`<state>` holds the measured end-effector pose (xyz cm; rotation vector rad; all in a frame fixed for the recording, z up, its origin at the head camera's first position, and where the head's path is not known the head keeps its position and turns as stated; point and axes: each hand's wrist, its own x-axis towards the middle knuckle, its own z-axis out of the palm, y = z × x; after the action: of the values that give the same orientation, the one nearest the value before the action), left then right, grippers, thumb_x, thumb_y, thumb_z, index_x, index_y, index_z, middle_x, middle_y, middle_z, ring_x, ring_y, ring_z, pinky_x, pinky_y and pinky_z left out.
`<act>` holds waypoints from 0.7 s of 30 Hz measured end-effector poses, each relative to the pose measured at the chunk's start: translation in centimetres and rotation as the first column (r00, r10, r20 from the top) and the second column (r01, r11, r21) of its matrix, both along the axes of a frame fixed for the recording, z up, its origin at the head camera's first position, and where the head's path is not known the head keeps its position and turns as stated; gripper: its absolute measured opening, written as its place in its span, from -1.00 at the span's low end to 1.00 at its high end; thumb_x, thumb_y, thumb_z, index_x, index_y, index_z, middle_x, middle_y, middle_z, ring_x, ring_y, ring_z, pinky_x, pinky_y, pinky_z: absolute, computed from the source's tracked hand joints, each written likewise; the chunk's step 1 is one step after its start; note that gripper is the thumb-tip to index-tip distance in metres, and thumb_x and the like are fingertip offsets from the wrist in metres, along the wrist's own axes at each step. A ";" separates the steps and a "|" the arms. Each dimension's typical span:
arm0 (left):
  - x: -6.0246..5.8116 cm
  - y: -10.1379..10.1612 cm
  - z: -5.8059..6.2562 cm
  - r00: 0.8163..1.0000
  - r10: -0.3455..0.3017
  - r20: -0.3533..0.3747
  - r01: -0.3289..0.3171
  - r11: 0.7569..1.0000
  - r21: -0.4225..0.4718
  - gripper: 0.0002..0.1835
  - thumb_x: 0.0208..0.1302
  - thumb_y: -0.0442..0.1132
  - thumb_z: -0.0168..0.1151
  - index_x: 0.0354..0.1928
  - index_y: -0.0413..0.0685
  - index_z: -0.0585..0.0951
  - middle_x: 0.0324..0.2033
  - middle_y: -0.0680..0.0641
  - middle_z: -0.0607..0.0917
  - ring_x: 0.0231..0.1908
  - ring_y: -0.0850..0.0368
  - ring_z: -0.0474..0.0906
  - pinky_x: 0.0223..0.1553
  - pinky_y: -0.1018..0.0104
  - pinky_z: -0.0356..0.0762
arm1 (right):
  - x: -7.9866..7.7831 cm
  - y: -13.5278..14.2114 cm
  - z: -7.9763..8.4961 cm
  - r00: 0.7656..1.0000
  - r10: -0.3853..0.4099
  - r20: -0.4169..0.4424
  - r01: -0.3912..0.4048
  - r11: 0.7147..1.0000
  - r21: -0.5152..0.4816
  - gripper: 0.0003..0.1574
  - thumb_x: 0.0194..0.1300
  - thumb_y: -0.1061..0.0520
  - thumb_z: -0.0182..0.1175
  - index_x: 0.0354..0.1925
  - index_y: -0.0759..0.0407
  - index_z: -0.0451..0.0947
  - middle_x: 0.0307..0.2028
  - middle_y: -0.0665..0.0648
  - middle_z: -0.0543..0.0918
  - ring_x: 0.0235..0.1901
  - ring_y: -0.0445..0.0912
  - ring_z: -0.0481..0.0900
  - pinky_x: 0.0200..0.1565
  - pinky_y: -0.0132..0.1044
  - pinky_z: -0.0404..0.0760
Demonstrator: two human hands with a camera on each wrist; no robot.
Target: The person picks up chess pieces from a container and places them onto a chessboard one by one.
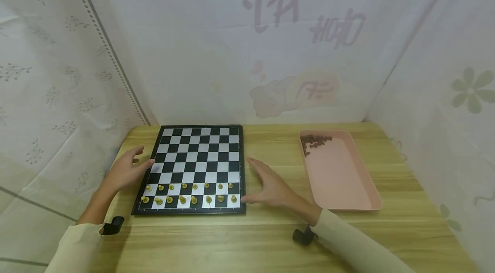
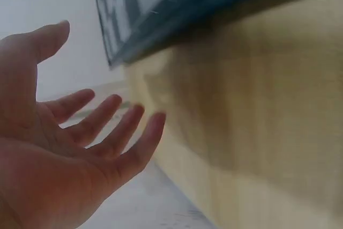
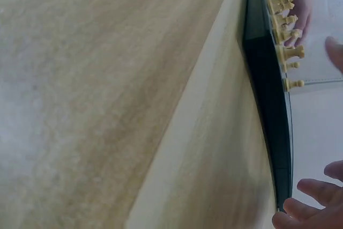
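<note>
A black-framed chessboard [image 1: 199,148] lies on the wooden table with yellow chess pieces [image 1: 182,199] in two rows along its near side. By the board's left edge my left hand [image 1: 125,169] is spread with fingers apart, holding nothing; in the left wrist view the palm [image 2: 59,170] shows bare beside the board's dark edge [image 2: 214,9]. My right hand [image 1: 270,185] hovers at the right edge, thumb and fingers parted around nothing. Its fingertips [image 3: 300,207] appear at the lower right of the right wrist view, near the board's side [image 3: 268,100].
To the right stands a pink tray [image 1: 340,174] with a cluster of small dark brown pieces [image 1: 315,140] in its far left corner. The wooden table [image 1: 201,243] runs on in front of the board. Printed white cloth [image 1: 216,49] hangs behind and at both sides.
</note>
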<state>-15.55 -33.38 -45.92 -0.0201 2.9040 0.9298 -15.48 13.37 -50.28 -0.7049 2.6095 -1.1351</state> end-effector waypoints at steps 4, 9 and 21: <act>0.4 -0.7 -1.1 0.999 0.040 0.034 -0.040 0.999 0.007 -0.19 0.69 0.07 0.18 0.55 -0.55 0.30 0.34 -0.59 0.54 0.29 -0.57 0.56 0.21 -0.38 0.55 | -0.3 -0.1 -0.4 0.999 0.035 -0.025 -0.034 0.999 0.025 0.53 0.10 -0.40 0.66 0.76 0.09 0.13 0.70 0.23 0.19 0.67 0.25 0.11 0.53 0.39 0.11; 0.7 -0.6 -2.3 0.997 0.061 0.041 -0.061 0.998 0.001 -0.28 0.67 0.08 0.18 0.43 -0.51 0.49 0.16 -0.55 0.69 0.12 -0.48 0.68 0.10 -0.28 0.63 | -0.4 -0.1 -0.7 0.995 0.070 -0.066 -0.065 0.995 0.073 0.35 0.21 -0.37 0.58 0.72 0.10 0.24 0.67 0.27 0.26 0.66 0.29 0.15 0.50 0.43 0.16; 1.3 -0.6 -3.5 0.998 0.062 -0.022 -0.061 0.996 0.064 -0.46 0.55 -0.24 0.33 0.39 -0.49 0.54 -0.06 -0.39 0.78 0.02 -0.43 0.76 -0.13 0.00 0.71 | -0.5 -0.4 -1.7 0.981 0.116 -0.153 -0.082 0.974 0.213 0.04 0.39 -0.43 0.35 0.65 -0.05 0.41 0.61 0.15 0.40 0.64 0.26 0.19 0.48 0.43 0.21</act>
<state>-14.26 -33.96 -49.40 -0.0952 2.9090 1.0390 -16.02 12.95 -51.96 -0.9058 2.7391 -0.7936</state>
